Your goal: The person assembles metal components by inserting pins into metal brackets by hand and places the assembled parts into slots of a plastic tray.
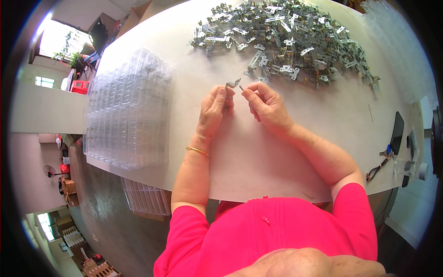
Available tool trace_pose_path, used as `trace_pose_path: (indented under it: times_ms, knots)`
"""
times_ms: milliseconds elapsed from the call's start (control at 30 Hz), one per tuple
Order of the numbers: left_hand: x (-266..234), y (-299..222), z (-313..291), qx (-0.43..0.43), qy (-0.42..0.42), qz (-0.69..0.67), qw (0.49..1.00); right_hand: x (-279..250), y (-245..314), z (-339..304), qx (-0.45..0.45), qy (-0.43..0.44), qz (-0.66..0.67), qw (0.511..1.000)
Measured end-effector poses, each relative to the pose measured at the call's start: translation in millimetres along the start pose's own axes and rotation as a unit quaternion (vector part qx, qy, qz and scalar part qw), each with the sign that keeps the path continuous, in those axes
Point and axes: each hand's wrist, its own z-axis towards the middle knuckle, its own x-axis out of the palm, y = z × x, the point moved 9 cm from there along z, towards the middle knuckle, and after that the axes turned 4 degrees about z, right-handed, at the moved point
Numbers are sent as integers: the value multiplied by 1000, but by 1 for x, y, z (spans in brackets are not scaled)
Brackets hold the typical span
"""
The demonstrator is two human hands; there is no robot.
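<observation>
My left hand (212, 111), with a gold bangle (197, 150) on its wrist, pinches a small bent metal bracket (236, 83) between thumb and fingers. Facing it, my right hand (269, 107) has thumb and forefinger closed on a short thin metal piece (241, 87), too small to tell its exact kind. The tip of that piece is close to the bracket; whether they touch I cannot tell. Both hands are just above the white table (258, 161). Beyond them lies a big heap of metal brackets (295, 46), silver with some brassy bits.
Stacked clear plastic trays (131, 111) stand at the left of the table. More trays (146, 198) sit lower, beside the table edge. On the right lie a black phone (397, 133), dark-handled pliers (377, 169) and a blue key (389, 149). Clear plastic sheeting (399, 55) covers the far right.
</observation>
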Motion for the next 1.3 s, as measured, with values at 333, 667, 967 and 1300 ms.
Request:
trace_pose_path:
  times_ms: [333, 667, 967, 1300]
  knots:
    - [-3, -6, -1, 35, -25, 99, 994, -4, 7, 2, -45, -25, -40, 998]
    - [-3, -21, -4, 127, -35, 234, 963, -3, 18, -1, -115, -39, -88, 989]
    - [16, -31, -9, 193, -3, 336, 922, -4, 24, 0, -216, -52, -161, 962]
    - [5, -16, -6, 72, -25, 177, 981, -17, 44, -8, -273, -124, -154, 942]
